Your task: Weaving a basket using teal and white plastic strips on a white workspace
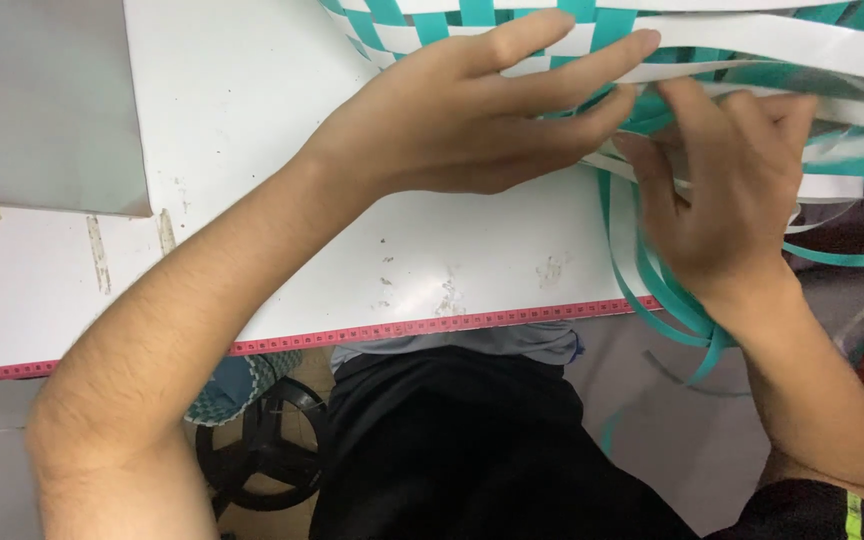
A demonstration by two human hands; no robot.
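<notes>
A white desk fills most of the view, its near edge trimmed with a red measuring tape that runs from nine o'clock across to about four o'clock. At twelve to two o'clock lies a half-woven mat of flat teal and white strips, crossed over and under in a checker pattern, with loose strips trailing off the desk edge toward four o'clock. The strips look thin, light and glossy, likely plastic or coated paper: springy along their length, easy to crease, and probably slippery where they cross, so the weave could slide apart unless it is pressed flat. The woven patch seems the safest place to hold, while single strips are best pinched near the point where they enter the weave. The left hand reaches in from seven o'clock and lies on the weave with its grip spread, fingers long and flat, pressing the strips down. The right hand, coming from five o'clock, has its grip curled, fingertips pinching loose strips at two o'clock, just beside the left fingertips. A grey sheet lies at ten o'clock. No containers are clearly in view. Below the desk, dark clothing and a black ring-shaped object show at six to seven o'clock.
</notes>
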